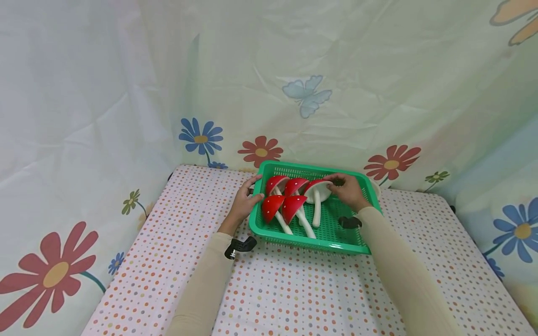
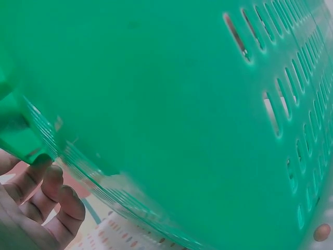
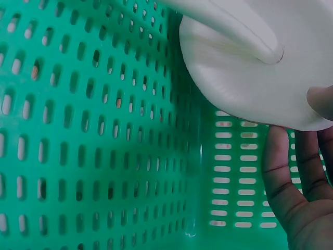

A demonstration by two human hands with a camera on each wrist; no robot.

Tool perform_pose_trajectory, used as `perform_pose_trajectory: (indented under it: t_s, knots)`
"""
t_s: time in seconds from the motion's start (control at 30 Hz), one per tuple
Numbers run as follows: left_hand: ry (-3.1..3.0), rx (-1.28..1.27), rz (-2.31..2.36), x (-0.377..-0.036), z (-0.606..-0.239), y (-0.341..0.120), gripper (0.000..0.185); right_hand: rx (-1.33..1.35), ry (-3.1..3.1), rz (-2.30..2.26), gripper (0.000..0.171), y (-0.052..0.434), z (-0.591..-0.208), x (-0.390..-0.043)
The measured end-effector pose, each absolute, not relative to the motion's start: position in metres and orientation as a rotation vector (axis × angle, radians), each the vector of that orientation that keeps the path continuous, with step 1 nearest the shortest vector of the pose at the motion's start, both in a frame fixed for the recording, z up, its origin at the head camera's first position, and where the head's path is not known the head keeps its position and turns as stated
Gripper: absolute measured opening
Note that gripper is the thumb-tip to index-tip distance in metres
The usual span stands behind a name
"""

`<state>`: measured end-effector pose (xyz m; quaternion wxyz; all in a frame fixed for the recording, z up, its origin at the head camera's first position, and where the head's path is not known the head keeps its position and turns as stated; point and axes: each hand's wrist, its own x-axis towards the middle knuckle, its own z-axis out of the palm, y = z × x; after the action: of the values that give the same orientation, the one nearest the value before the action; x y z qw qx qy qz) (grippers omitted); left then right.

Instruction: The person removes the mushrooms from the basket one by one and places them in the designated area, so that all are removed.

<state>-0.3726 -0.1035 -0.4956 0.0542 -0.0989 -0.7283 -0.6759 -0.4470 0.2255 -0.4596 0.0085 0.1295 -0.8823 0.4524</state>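
Left hand [image 1: 245, 201] grips the green basket [image 1: 336, 238] at its left rim. Right hand [image 1: 348, 190] holds the rightmost mushroom [image 1: 316, 193] by its cap, inside the basket near the table's [image 1: 294, 294] far edge. No legible writing.

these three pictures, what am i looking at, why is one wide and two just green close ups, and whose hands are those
There is no machine here: a person wearing cameras works with bare hands. The wide picture comes from a camera on the head, looking down at a table with a dotted cloth, flowered sheets hanging behind it. The other two come from cameras strapped to each wrist, so they sit very close to the work.

On the cloth stands a green basket holding five toy mushrooms with red caps and white stems. The left hand holds the basket's left rim; its wrist view is filled by the basket's slotted outer wall. The right hand grips the rightmost mushroom by its cap; its wrist view shows the cap's white underside and the inside of the basket.
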Motion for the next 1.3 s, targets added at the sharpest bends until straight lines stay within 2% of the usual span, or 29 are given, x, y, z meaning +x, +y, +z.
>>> perform_pose_trajectory:
  t_s: [0.43,0.7,1.3]
  knots:
    - [-2.215,-0.294,-2.041,-0.375,-0.497,-0.104,0.057,0.392,-2.733,1.461,0.027,0.229,-0.456,-0.444]
    - [-2.247,-0.341,-2.077,-0.355,-0.466,-0.105,0.058,0.364,-2.705,1.439,0.03,0.23,-0.454,-0.443]
    - [-2.236,-0.351,-2.086,-0.354,-0.467,-0.106,0.059,0.354,-2.563,1.588,0.034,0.233,-0.445,-0.44]
